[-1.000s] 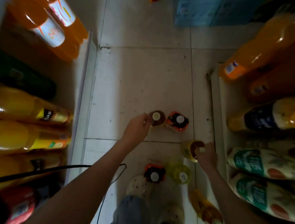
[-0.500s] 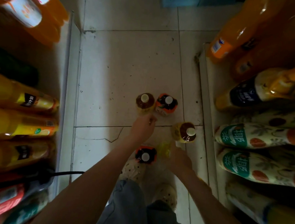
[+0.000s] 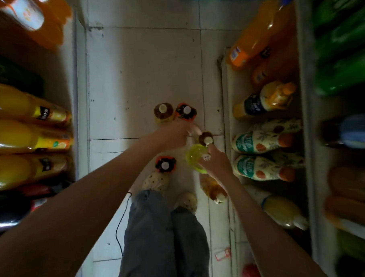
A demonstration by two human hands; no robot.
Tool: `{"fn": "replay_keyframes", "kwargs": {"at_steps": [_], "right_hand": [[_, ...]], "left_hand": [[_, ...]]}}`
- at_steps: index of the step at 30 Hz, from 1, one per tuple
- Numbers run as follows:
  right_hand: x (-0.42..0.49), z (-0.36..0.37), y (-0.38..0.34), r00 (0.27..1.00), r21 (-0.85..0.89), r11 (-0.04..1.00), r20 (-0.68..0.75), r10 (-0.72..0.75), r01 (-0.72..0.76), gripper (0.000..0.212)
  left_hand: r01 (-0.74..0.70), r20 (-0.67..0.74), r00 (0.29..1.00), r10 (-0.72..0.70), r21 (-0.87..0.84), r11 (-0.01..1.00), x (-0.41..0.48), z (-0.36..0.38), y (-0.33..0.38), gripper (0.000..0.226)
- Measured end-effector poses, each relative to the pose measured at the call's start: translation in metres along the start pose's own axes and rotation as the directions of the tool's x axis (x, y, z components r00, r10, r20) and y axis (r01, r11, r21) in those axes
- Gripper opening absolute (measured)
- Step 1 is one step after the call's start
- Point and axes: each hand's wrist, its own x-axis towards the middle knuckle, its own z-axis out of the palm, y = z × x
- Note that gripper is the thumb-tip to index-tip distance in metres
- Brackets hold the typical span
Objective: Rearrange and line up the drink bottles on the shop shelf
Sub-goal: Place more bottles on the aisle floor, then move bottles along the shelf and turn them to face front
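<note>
Our left hand (image 3: pixel 175 135) has slid right to the brown bottle (image 3: pixel 205 138), grip unclear; our right hand (image 3: pixel 217 164) clasps the yellow-green bottle (image 3: pixel 194 157). We should lift both upright.

Down low I count two orange-black bottles (image 3: pixel 186 111) (image 3: pixel 165 166), two brown bottles (image 3: pixel 163 112) (image 3: pixel 206 138), one yellow-green bottle (image 3: pixel 195 157), two shoes (image 3: pixel 155 182) (image 3: pixel 187 201).

We're looking straight down a narrow shop aisle. White shelving (image 3: pixel 77 96) on the left is crammed with rows of yellow juice bottles (image 3: pixel 20 135). The right-hand shelf (image 3: pixel 228 102) carries orange sodas (image 3: pixel 257 34), floral-labelled bottles (image 3: pixel 261 141) and green bottles (image 3: pixel 348 61). Pale floor tiles (image 3: pixel 142 73) run between, with loose bottles (image 3: pixel 162 113) standing on them.
</note>
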Motion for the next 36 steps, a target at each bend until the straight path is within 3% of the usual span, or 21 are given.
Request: {"fn": "replay_keyframes", "kwargs": {"at_steps": [2,4,5,7,10,18,22,25,28,32,36], "right_hand": [[-0.044,-0.050,-0.025,0.997,0.054,0.998,-0.072,-0.028,0.032,0.044],[-0.083,-0.099,-0.055,0.989,0.106,0.992,-0.140,-0.055,0.070,0.039],[-0.102,-0.123,-0.070,0.982,0.142,0.985,-0.173,-0.069,0.094,0.032],[-0.138,-0.174,-0.101,0.962,0.231,0.961,-0.258,-0.092,0.154,0.021],[-0.195,-0.257,-0.154,0.918,0.318,0.915,-0.378,-0.120,0.250,0.030],[-0.299,-0.406,-0.252,0.752,0.367,0.814,-0.647,-0.125,0.451,0.033],[-0.349,-0.456,-0.279,0.637,0.265,0.826,-0.758,-0.141,0.498,0.025],[-0.391,-0.486,-0.291,0.548,0.185,0.826,-0.819,-0.170,0.533,0.017],[-0.435,-0.511,-0.299,0.462,0.078,0.805,-0.849,-0.255,0.588,0.017],[-0.485,-0.539,-0.305,0.350,0.030,0.769,-0.901,-0.256,0.638,0.026],[-0.541,-0.559,-0.308,0.286,0.080,0.658,-0.934,-0.212,0.748,0.014]], "left_hand": [[-0.049,0.145,0.989,0.037,0.074,0.996,-0.025,-0.018,0.046,0.034],[-0.034,0.180,0.984,0.016,0.094,0.995,-0.051,-0.042,0.086,0.054],[-0.040,0.173,0.985,0.024,0.089,0.995,-0.062,-0.055,0.104,0.065],[-0.185,0.150,0.975,0.163,0.143,0.972,-0.082,-0.086,0.139,0.079],[-0.250,0.077,0.967,0.244,0.067,0.966,-0.117,-0.145,0.197,0.094],[-0.464,-0.117,0.882,0.455,-0.055,0.884,-0.185,-0.269,0.327,0.084],[-0.503,-0.171,0.856,0.488,-0.059,0.862,-0.214,-0.306,0.381,0.082],[-0.547,-0.259,0.827,0.499,-0.168,0.820,-0.236,-0.315,0.419,0.087],[-0.620,-0.378,0.773,0.510,-0.273,0.736,-0.260,-0.317,0.454,0.089],[-0.714,-0.403,0.700,0.589,-0.374,0.592,-0.295,-0.321,0.510,0.073],[-0.744,-0.393,0.663,0.637,-0.444,0.500,-0.336,-0.321,0.566,0.089]]}}
